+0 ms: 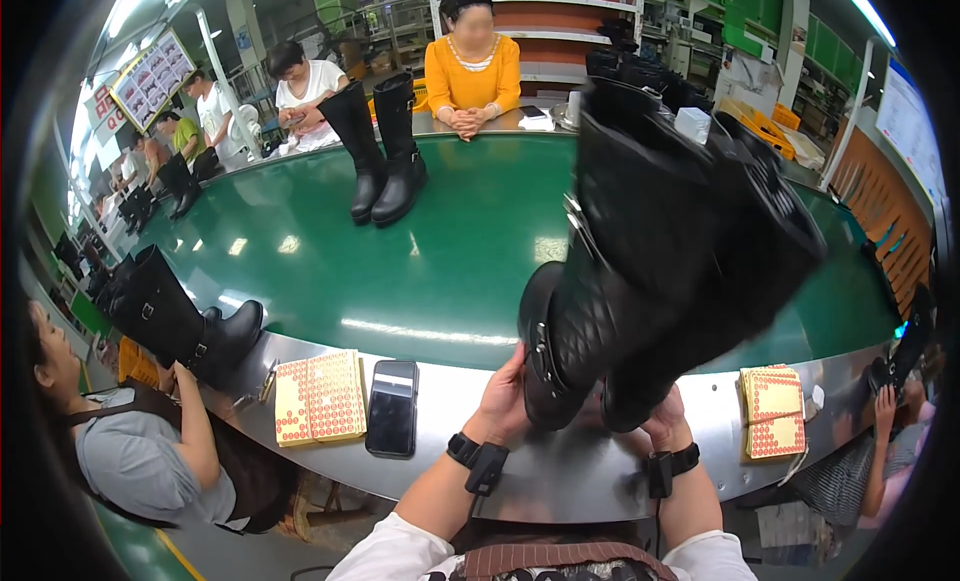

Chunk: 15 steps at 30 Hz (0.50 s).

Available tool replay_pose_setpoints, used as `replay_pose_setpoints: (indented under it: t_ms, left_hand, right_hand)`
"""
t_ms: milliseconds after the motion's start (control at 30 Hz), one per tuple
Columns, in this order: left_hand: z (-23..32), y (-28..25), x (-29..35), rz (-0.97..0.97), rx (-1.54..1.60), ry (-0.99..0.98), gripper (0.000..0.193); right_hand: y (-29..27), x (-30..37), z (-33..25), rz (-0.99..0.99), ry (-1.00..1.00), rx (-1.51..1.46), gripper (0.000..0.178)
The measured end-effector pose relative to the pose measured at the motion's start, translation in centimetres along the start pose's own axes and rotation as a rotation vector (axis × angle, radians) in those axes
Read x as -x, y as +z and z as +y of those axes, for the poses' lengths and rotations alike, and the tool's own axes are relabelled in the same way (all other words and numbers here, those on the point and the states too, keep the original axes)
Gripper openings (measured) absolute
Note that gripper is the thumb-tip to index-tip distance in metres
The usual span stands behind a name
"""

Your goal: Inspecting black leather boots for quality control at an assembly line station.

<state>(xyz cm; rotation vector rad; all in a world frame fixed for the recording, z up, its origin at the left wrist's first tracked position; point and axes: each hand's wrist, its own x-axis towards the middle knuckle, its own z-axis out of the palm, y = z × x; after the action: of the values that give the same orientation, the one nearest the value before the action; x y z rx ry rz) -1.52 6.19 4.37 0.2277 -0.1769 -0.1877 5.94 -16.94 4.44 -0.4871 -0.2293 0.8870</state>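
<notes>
A pair of tall black quilted boots (660,271) is lifted and tilted above the metal edge of the green conveyor table (430,271), soles toward the person. The left hand (503,406) grasps the heel of the left boot, and the right hand (665,421) clasps the other from beneath. Nearby on the metal rim lie a black phone (392,408) and orange sticker sheets (318,397).
</notes>
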Motion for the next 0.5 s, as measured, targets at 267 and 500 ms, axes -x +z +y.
replay_pose_setpoints:
  t_ms: [267, 500]
  left_hand:
    - [0.2, 0.6, -0.1, 0.162, -0.08, 0.142, 0.06]
    - [0.1, -0.8, -0.8, 0.235, -0.095, 0.202, 0.061]
  right_hand:
    - [-0.4, 0.7, 0.1, 0.098, -0.261, -0.07, 0.052]
    - [-0.5, 0.2, -0.4, 0.25, -0.321, -0.115, 0.045]
